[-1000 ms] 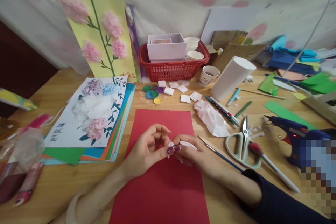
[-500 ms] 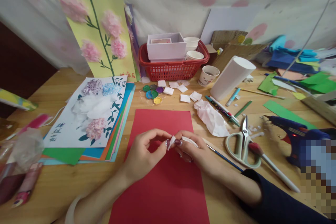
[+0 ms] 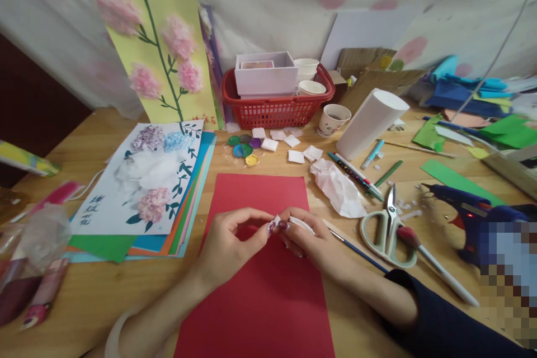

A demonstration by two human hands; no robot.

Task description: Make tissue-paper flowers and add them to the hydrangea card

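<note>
Over a sheet of red paper (image 3: 264, 307), my left hand (image 3: 232, 243) and my right hand (image 3: 312, 238) meet at the fingertips. Both are closed in a pinch on a small piece of white tissue paper (image 3: 277, 219), mostly covered by the fingers. A folded white pad (image 3: 302, 226), like tissue, also lies in my right hand behind the thumb. To the right of my right hand are a crumpled white tissue (image 3: 339, 190) and a thin blue-handled paintbrush (image 3: 356, 250). Several folded tissue squares (image 3: 296, 156) lie beyond the red sheet.
Scissors (image 3: 388, 229), a red-tipped brush (image 3: 440, 268) and a glue gun (image 3: 465, 207) lie at right. A flower picture (image 3: 176, 224) tops coloured papers at left. Behind stand a red basket (image 3: 277, 112), a paper cup (image 3: 333, 121), a white roll (image 3: 369, 123) and paint pots (image 3: 251, 160).
My fingertips have drawn closer together, and less of the small tissue piece shows between them. Everything else on the table stays where it was.
</note>
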